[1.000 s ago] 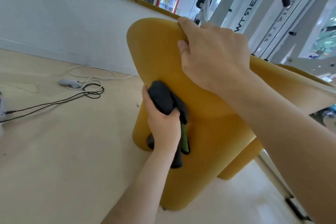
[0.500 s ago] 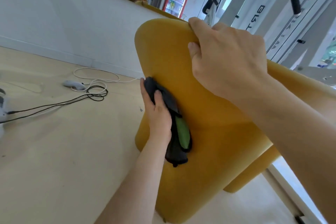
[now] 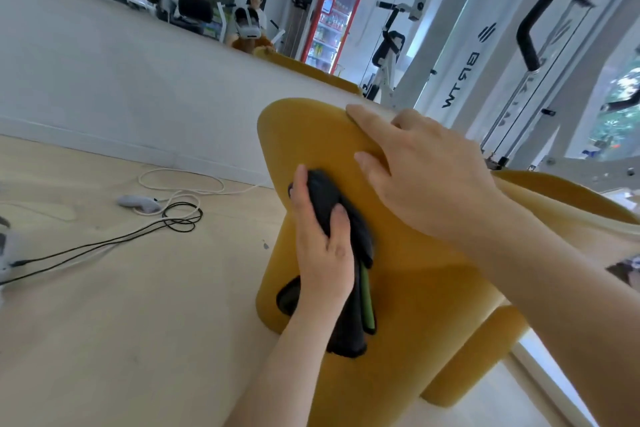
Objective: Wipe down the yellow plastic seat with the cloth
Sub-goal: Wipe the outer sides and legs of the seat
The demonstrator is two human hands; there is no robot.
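**Fingers clenched on the cloth, other hand steadying the seat**

Your left fingers (image 3: 313, 215) are clenched around the dark cloth (image 3: 332, 208), thumb curled over its front and the bundle pressed against the side face of the yellow plastic seat (image 3: 408, 288). Your left hand (image 3: 322, 253) sits about midway down that face, near its left edge. Loose folds of the cloth hang below your palm, and a green strip (image 3: 367, 298) shows along the right side of the hanging part.

Your right hand (image 3: 426, 177) is spread open and holds nothing loose: the palm lies flat on the seat's upper part, the fingertips (image 3: 353, 111) hooked over its rounded top edge and the thumb resting on the face just above the cloth. The two hands are close but not touching.

You have the seat standing on the pale wood floor (image 3: 138, 305), its rounded legs touching the boards. Well off to your left, black and white cables (image 3: 180, 215) lie looped on the floor beside a small grey device (image 3: 138, 203), in front of a white wall (image 3: 121, 80).
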